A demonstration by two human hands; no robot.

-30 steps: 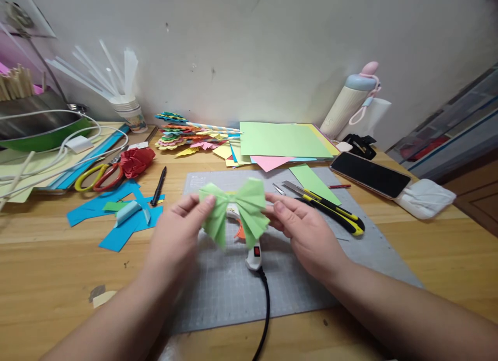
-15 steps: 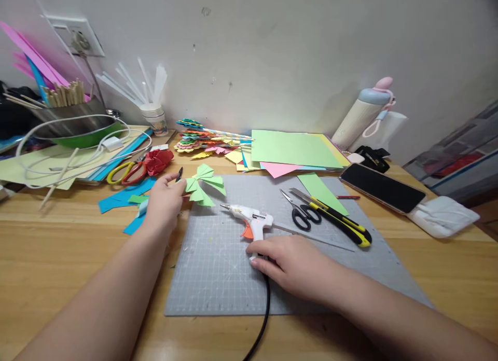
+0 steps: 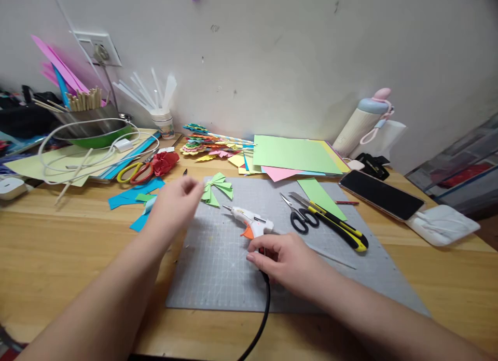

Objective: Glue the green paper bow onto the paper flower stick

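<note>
My left hand [image 3: 175, 203] is closed at the left side of a green folded-paper bow [image 3: 218, 187], its fingertips pinched against that edge and partly hidden. The bow is over the upper left part of the grey cutting mat [image 3: 210, 278]. My right hand [image 3: 290, 257] is closed around the handle of a white glue gun [image 3: 251, 221] with an orange trigger. Its nozzle points left toward the bow, and a black cord runs down from the handle. Black-handled scissors [image 3: 299, 218], a yellow-and-black utility knife [image 3: 342, 228] and a green paper strip [image 3: 321, 197] lie right of the gun.
Blue paper pieces [image 3: 136, 192] and scissors with yellow and red handles [image 3: 134, 174] lie at left. Behind the mat are paper flowers [image 3: 202, 143] and stacked paper sheets [image 3: 295, 153]. A phone [image 3: 381, 195] and a bottle [image 3: 360, 122] stand at right.
My left hand and the green bow have shifted right, farther over the mat. My right fingers have curled further around the glue gun's handle. The view has shifted slightly.
</note>
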